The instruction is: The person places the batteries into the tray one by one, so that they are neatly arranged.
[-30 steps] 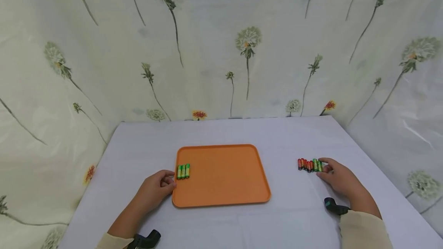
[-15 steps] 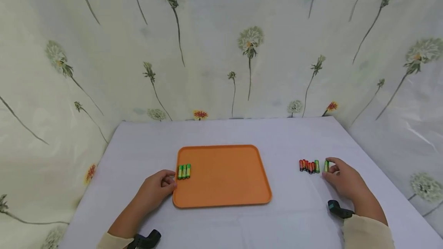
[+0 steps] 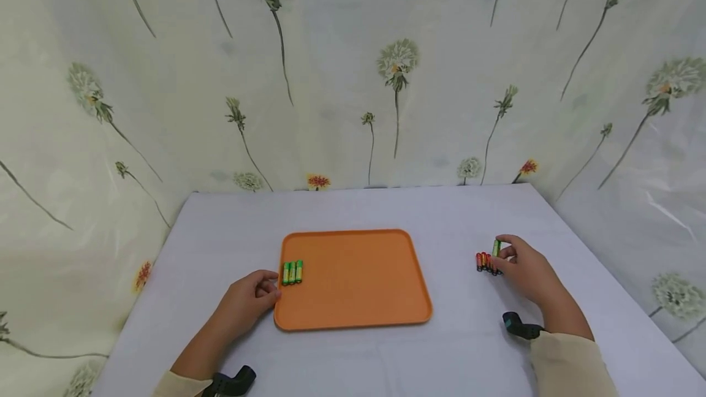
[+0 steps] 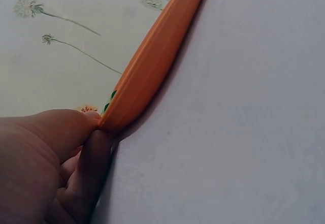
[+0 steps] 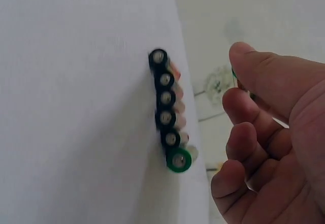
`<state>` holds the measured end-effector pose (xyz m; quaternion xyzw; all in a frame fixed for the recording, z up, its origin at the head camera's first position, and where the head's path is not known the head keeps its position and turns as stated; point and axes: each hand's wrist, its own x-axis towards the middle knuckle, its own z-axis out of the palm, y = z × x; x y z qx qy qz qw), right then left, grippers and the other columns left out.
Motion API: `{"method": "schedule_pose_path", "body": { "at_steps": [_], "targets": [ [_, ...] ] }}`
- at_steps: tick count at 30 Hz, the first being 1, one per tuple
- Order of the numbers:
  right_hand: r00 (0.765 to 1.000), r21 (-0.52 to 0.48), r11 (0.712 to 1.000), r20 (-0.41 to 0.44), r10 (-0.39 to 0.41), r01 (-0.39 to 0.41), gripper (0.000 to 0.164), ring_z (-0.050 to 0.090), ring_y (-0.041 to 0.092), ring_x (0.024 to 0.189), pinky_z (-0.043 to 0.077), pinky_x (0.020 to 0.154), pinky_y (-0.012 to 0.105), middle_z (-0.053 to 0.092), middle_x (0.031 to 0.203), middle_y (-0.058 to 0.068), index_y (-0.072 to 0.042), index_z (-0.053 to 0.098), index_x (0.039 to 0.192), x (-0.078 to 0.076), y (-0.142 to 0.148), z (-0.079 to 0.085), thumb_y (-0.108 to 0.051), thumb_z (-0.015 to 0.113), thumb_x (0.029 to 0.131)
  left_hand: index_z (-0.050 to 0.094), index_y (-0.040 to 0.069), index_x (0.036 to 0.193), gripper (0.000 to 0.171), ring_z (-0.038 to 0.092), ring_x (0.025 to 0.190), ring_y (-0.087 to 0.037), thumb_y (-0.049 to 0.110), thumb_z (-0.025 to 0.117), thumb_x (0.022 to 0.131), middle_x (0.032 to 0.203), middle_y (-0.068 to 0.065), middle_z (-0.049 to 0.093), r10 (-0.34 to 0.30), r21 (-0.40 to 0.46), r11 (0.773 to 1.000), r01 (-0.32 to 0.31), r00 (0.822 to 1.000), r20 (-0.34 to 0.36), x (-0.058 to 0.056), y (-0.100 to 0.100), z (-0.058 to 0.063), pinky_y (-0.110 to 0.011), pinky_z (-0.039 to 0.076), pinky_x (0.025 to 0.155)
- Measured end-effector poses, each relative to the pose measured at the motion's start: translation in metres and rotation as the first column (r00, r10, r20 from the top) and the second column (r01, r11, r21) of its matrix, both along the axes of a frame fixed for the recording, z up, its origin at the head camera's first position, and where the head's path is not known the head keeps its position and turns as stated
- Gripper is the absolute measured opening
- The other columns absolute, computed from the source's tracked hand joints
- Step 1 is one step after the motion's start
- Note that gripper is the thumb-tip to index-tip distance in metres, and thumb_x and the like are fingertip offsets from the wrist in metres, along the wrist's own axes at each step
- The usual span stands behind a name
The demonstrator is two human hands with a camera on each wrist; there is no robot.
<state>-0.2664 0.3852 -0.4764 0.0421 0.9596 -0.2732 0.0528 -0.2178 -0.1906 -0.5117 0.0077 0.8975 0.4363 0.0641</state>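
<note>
My left hand pinches the left rim of an orange tray between thumb and finger; the left wrist view shows the grip on the tray's edge. Three green batteries lie side by side inside the tray by that rim. To the right, my right hand holds a green battery between thumb and index finger, raised over a row of red batteries. In the right wrist view, the row's black-ended batteries finish with a green one; my hand mostly hides the held battery.
A white cloth covers the table. Behind and at the sides hangs a pale curtain with dandelion prints. Each wrist wears a black camera mount, such as the right one.
My right hand has drawn a green battery away from the row's right end, then lifted it and carried it left over the row. The left hand stays at the tray rim.
</note>
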Motion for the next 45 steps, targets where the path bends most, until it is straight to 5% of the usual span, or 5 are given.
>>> {"method": "schedule_pose_path", "body": {
  "at_steps": [17,45],
  "targets": [
    [0.989,-0.046,0.988,-0.013,0.149,-0.149,0.063,0.055,0.023,0.090,0.048,0.072,0.034,0.064,0.112,0.005,-0.012,0.046,0.150,-0.026,-0.095,0.018,-0.033,0.075,0.098,0.068,0.010,0.129,0.035,0.061,0.084,-0.011,0.018,0.076,0.096,0.095,0.003,0.066,-0.001,0.000,1.000,0.001,1.000,-0.012,0.001,0.000,0.000,-0.025,0.052,0.073],
    [0.890,-0.127,0.881,-0.021,0.456,-0.455,0.057,0.062,0.015,0.085,0.053,0.078,0.034,0.067,0.102,-0.005,-0.015,0.056,0.145,-0.035,-0.242,0.023,-0.025,0.080,0.094,0.068,0.010,0.130,0.036,0.062,0.085,-0.011,0.018,0.076,0.096,0.096,0.003,0.067,-0.001,0.004,1.000,0.001,1.000,0.000,0.000,0.001,-0.002,-0.025,0.052,0.074]
  ]
}}
